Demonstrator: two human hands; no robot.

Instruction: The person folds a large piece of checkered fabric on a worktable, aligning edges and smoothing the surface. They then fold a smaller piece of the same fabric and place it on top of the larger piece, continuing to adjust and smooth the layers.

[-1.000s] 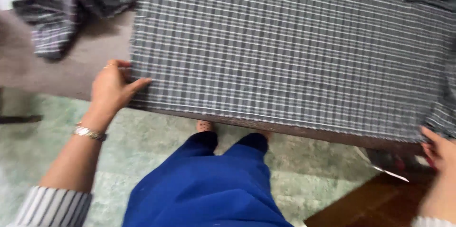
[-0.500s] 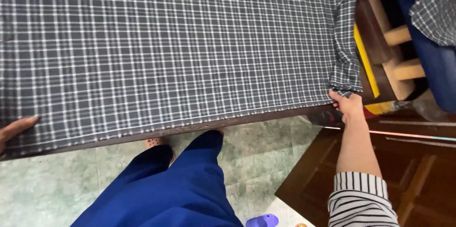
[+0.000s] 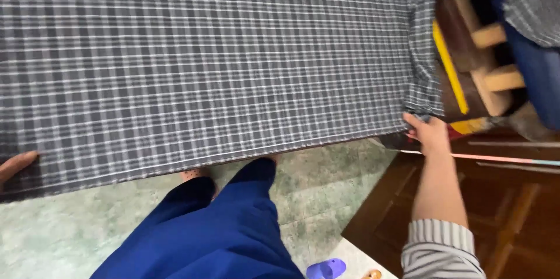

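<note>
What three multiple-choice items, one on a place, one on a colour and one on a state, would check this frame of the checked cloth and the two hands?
1. Where is the right hand?
A. at the cloth's right corner
B. on the floor
C. in the middle of the cloth

2. What colour is the checked cloth?
A. red and yellow
B. dark grey with white lines
C. plain green

3. How does the cloth lie?
A. rolled into a ball
B. folded into a small square
C. spread out flat

Answers:
1 A, the fingers pinch the hanging corner at the right end, beside the wooden furniture.
2 B, the weave is dark grey crossed by white lines.
3 C, it stretches wide between the right hand and the left hand, which touches its left edge, above the blue trousers.
</note>
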